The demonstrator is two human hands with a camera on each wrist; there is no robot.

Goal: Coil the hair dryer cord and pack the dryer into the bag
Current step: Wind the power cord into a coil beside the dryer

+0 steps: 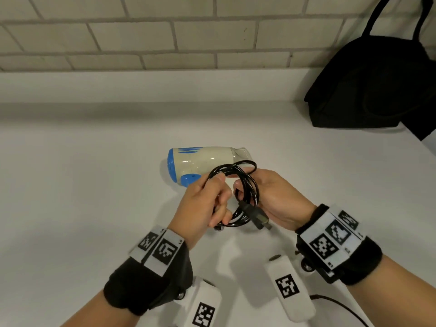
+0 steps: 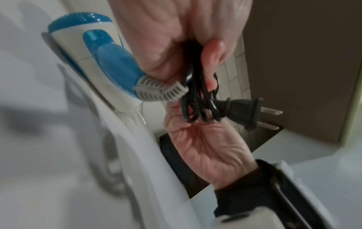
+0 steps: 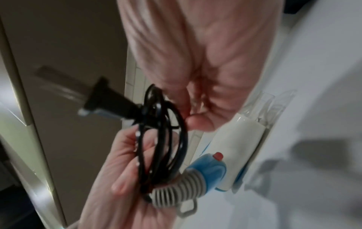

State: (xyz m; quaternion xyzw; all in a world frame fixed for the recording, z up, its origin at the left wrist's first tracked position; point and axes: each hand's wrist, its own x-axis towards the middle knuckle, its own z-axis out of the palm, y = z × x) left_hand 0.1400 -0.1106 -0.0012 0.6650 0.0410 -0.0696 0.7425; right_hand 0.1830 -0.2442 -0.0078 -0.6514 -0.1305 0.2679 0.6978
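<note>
While both hands (image 1: 236, 199) pinch cord (image 1: 245, 185): white counter (image 1: 82, 185); tiled wall (image 1: 141, 31).

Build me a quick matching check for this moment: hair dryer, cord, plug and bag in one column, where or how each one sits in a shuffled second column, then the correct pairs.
Things:
1. hair dryer
2. cord
3. plug
4. bag

States:
A. standing at the far right against the wall
B. looped into a coil, held by the left hand and the right hand
C. lying on its side on the white counter
D. sticking out of the coil, prongs free

Pairs: 1-C, 2-B, 3-D, 4-A
</note>
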